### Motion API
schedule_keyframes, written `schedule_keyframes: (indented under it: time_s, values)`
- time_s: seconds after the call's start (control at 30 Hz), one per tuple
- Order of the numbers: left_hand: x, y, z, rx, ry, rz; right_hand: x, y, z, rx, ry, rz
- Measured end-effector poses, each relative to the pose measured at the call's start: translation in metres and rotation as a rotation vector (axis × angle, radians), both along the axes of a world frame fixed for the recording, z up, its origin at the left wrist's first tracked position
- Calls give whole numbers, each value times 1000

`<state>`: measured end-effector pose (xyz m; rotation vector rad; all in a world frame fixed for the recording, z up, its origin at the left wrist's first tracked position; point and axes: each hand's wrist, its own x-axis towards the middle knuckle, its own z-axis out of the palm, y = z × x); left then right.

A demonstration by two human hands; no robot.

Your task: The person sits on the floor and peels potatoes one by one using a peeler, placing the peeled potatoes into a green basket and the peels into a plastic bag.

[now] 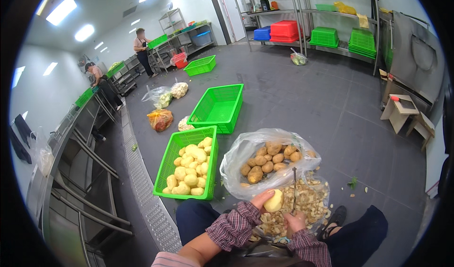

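Note:
My left hand [263, 199] grips a peeled, pale yellow potato [273, 201]. In my right hand [295, 221] is a long, thin metal peeler or knife [294, 185], held upright just right of the potato. Below both hands lies a heap of potato peelings [308, 199] on a clear plastic bag. Just beyond it, an open clear plastic bag [234, 167] holds unpeeled brown potatoes [267, 166]. To the left, a green plastic basket [161, 174] contains many peeled potatoes [190, 179]. My fingers hide part of the tool's handle.
A second green basket [218, 112] stands beyond the first. Bagged vegetables [160, 119] lie left of it. A perforated drain cover [142, 174] runs along the left. Wooden stools [400, 110] stand at right. Metal shelving [301, 13] is behind. Two people [142, 50] work at counters.

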<state>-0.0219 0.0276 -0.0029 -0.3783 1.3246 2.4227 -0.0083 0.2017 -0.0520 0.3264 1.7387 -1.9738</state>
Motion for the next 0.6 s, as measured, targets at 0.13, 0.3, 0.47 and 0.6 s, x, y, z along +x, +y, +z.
schedule_keyframes:
  time_s: [0.13,0.3,0.47,0.6]
  values:
    - [3,-11,-13,-40,-166,33,2,-2,6,3,42,6]
    - [-3,-12,-30,79,-343,251,2,-6,4,2,25,-88]
    - [-5,-16,-29,57,-393,316,0,-8,-8,-60,-57,-34]
    - [-10,-22,-54,225,-254,398,6,-8,4,-223,113,-121]
